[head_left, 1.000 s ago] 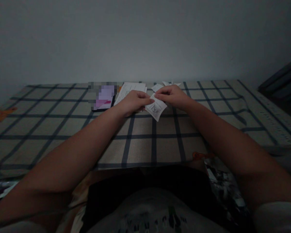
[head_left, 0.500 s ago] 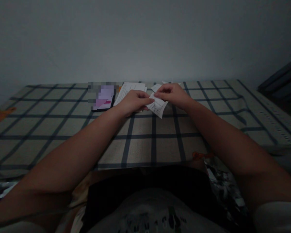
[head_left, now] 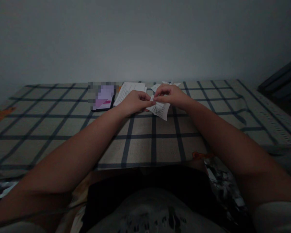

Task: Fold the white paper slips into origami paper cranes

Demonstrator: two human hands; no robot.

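Observation:
Between my two hands is a creased piece of printed paper (head_left: 161,110), held above the checked tablecloth. My left hand (head_left: 138,101) grips its left side, thumb on top and fingers bent behind. The fingertips of my right hand (head_left: 170,94) pinch the paper's upper part, close to the left thumb. A loose corner of the paper points down toward me, with print or line marks on it. Behind my left hand lies a stack of printed sheets (head_left: 131,88), partly covered by that hand. More folded white paper (head_left: 171,84) lies behind my right hand.
A phone (head_left: 103,98) with a lit, partly blurred screen lies left of the sheets. The checked tablecloth (head_left: 140,145) covers the table, which meets a plain wall (head_left: 145,38) at the back. An orange printed figure (head_left: 2,115) shows at the cloth's far left.
The paper has turned slightly, and its loose corner has shifted a little right and down. My right fingers have moved their pinch on its upper part. The phone and stack stay put.

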